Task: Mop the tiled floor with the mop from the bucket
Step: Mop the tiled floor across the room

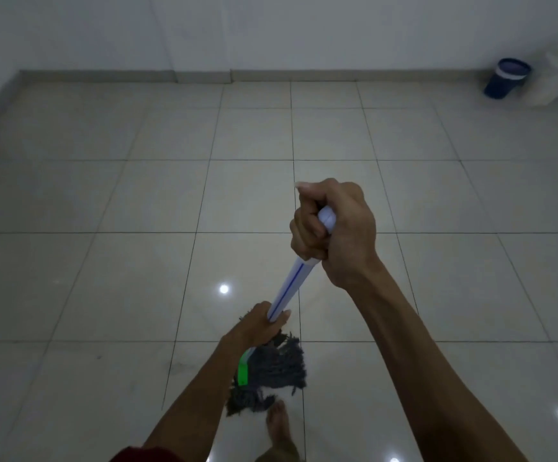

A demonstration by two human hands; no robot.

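Mop handle (291,285), right hand (334,228) fingers clamped round its top, left hand (261,323) fingers curled round it lower

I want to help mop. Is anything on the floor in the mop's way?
Nothing visible ahead of the mop head, though a bare foot is close behind it. The blue bucket stands far off at the right.

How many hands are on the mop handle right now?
2. The right hand grips the top end of the mop handle; the left hand holds it lower down, just above the mop head.
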